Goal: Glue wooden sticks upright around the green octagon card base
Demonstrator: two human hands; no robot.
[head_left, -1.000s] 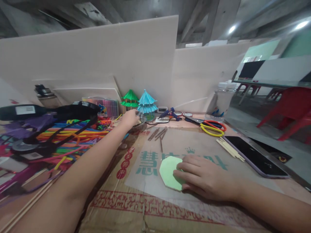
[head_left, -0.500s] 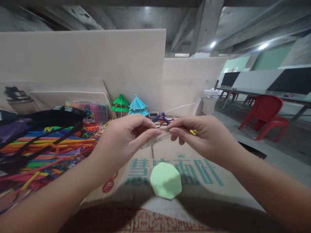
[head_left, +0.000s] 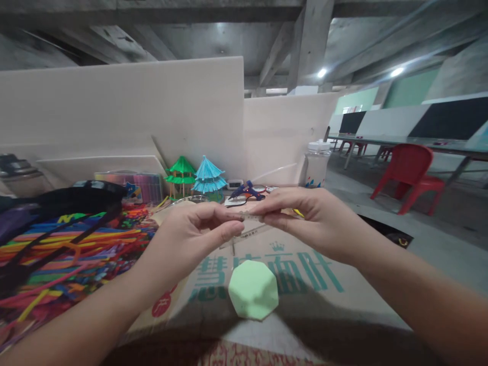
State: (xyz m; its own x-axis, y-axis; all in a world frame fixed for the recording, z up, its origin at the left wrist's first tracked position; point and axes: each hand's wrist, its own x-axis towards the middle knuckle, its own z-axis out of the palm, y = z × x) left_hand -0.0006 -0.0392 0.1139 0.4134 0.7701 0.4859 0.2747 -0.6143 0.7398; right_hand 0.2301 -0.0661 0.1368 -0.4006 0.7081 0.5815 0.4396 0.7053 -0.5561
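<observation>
1 s ago left hand (head_left: pixel 194 229) was reaching by the blue pagoda (head_left: pixel 209 175), right hand (head_left: pixel 314 218) resting on the octagon (head_left: pixel 253 291); now both are pinching a clear strip (head_left: pixel 250 216) above the cardboard (head_left: pixel 301 307). Its long axis is running roughly left-right, fingertips hiding its ends.

The scene is viewed by a single camera worn on the head, faced forward and tilted down. The left grip (head_left: pixel 194 234) and the right grip (head_left: pixel 312 218) are seen close up, from behind and above. The lettered cardboard (head_left: pixel 324 277) is looked down on at a slant, the white board (head_left: pixel 125 107) is faced beyond it, and the ceiling beams (head_left: pixel 152 14) and red chair (head_left: pixel 409 165) are taken in farther off
</observation>
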